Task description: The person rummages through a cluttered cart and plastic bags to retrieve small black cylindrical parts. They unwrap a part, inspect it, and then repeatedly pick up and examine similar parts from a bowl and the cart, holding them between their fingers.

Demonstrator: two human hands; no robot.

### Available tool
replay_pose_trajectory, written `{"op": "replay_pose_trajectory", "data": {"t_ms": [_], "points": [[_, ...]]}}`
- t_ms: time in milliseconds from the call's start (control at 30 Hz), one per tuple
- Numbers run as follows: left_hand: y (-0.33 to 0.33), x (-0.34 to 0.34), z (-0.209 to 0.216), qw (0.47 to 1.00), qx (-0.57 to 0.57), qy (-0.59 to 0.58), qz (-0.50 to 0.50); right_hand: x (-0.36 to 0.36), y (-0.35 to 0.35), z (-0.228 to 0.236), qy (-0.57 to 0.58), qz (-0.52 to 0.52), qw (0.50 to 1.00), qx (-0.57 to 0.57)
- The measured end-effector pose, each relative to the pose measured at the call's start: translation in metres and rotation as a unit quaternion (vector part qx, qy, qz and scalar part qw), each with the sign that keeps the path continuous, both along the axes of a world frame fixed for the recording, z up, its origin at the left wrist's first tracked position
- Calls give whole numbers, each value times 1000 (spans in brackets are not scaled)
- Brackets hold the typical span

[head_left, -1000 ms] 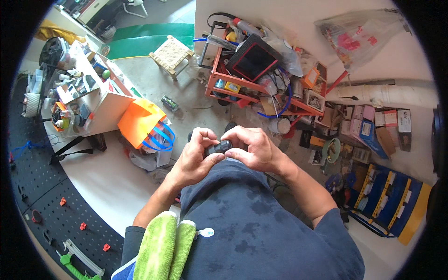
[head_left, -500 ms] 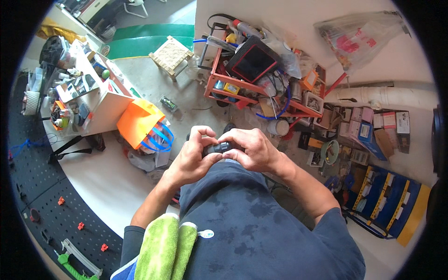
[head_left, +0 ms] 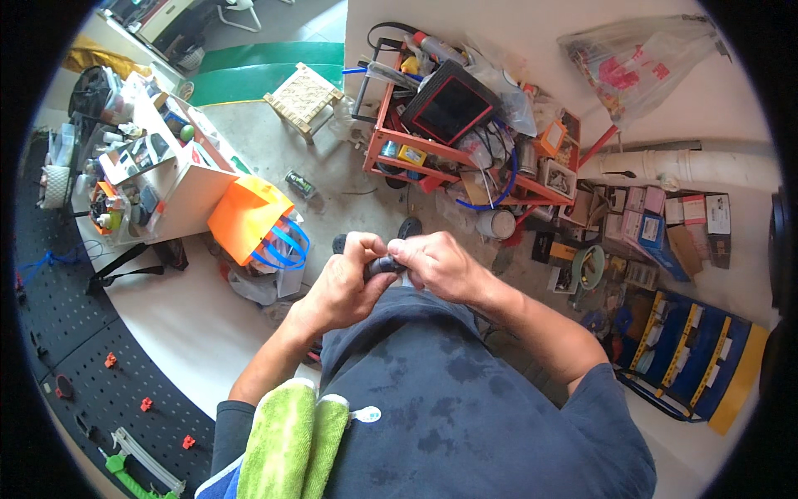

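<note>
In front of my waist, both hands are closed around a short dark ribbed cylinder (head_left: 382,267). My left hand (head_left: 347,279) grips its left part, with the thumb underneath and the fingers curled over. From the other side, my right hand (head_left: 432,264) pinches the right end and covers most of it. Only the middle stretch shows between the fingers, so the cylinder's exact kind is not visible. A green towel (head_left: 287,441) hangs over my left side, near the left upper arm.
An orange bag (head_left: 243,218) leans by the white cabinet at left. A woven stool (head_left: 304,98) and a can (head_left: 300,185) stand and lie ahead. The cluttered orange cart (head_left: 416,158), boxes (head_left: 657,229) and a blue-yellow rack (head_left: 698,358) fill the right. Black pegboard (head_left: 100,333) runs along the left.
My right hand has shifted and its fingers have drawn in over the cylinder's right end, hiding more of it. The left hand keeps its hold almost in place.
</note>
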State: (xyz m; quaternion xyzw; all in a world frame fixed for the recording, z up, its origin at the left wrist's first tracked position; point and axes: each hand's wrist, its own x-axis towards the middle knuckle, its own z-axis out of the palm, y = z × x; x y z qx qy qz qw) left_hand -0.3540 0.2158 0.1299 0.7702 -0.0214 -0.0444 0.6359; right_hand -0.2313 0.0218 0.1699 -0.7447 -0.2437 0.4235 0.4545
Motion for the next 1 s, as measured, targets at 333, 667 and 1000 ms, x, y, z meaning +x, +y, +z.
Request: {"op": "replay_pose_trajectory", "data": {"t_ms": [333, 667, 1000], "points": [[-2, 0, 4, 997, -68, -33, -6, 8, 4, 9, -283, 134, 949, 39], [7, 11, 10, 999, -4, 29, 43, 27, 10, 20, 128, -53, 990, -21], [1, 10, 14, 988, -68, 109, 81, 11, 10, 25, 49, -66, 996, 35]]}}
